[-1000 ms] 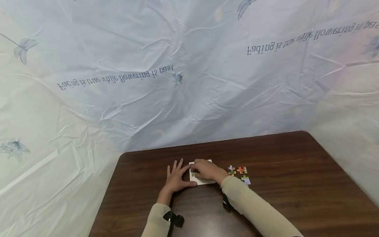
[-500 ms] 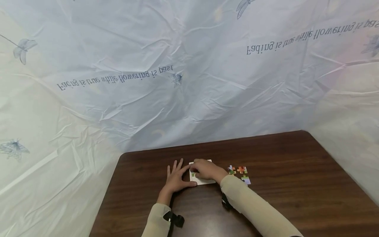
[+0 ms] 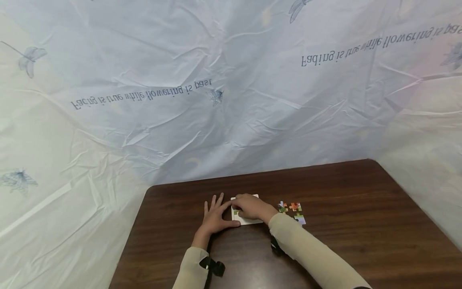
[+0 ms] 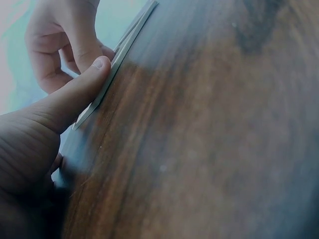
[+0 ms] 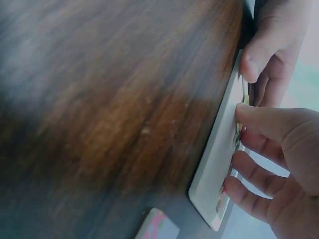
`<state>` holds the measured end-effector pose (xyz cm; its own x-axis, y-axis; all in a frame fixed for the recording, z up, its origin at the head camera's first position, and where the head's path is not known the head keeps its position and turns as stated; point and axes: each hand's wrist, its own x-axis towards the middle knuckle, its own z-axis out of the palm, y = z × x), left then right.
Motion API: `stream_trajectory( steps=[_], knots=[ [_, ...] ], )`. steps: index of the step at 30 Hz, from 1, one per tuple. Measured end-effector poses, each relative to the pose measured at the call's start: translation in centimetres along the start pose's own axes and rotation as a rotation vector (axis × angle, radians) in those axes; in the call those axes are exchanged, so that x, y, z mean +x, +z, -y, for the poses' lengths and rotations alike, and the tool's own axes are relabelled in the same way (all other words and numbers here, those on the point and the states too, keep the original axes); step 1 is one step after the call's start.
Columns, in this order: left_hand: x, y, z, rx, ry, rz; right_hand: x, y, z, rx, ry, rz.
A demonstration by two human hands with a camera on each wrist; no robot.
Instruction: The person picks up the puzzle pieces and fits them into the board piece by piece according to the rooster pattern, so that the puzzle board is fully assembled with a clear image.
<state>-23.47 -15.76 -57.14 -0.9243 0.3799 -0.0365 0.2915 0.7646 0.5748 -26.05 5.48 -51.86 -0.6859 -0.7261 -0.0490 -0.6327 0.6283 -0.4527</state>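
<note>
A white puzzle board lies flat on the brown table. My left hand spreads its fingers at the board's left side, with the thumb resting on the near left corner and the index finger by the far left. Over the board, my right hand curls its fingers and pinches a small jigsaw piece between thumb and index finger, down at the board's surface. A bit of green shows beside those fingertips. Much of the board is hidden beneath the right hand.
Right of the board lie loose jigsaw pieces: a green and purple one, an orange one and a lilac-green one, partly near the right sleeve. The wooden table meets a white printed cloth behind it.
</note>
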Motion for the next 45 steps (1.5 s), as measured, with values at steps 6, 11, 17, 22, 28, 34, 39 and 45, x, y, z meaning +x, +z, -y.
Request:
stream_trajectory(
  steps=[6,11,17,22,28,34,39,45],
  knots=[
    [0.0,0.0,0.0,0.003,-0.008,0.001,-0.2,0.1,-0.1,-0.004,-0.012,-0.003],
    [0.1,0.1,0.0,-0.001,-0.003,0.008,-0.3,0.1,0.0,-0.021,0.006,0.002],
    [0.1,0.0,0.1,0.008,-0.003,-0.002,-0.3,-0.3,0.3,-0.021,-0.001,0.016],
    [0.2,-0.1,0.3,0.023,-0.002,0.0,-0.3,-0.2,0.2,0.02,0.025,0.02],
    [0.2,0.1,0.3,0.023,0.001,0.01,-1.0,-0.4,-0.7,0.062,0.025,-0.107],
    [0.2,0.1,0.1,0.015,-0.003,0.005,-2.8,-2.2,-1.8,0.066,0.02,-0.161],
    [0.5,-0.2,0.0,0.024,0.003,-0.001,-4.8,-3.6,-3.2,0.023,0.042,-0.159],
    [0.2,0.1,0.2,0.015,0.012,-0.006,-7.5,-4.2,-4.9,-0.025,0.09,-0.133]
  ],
)
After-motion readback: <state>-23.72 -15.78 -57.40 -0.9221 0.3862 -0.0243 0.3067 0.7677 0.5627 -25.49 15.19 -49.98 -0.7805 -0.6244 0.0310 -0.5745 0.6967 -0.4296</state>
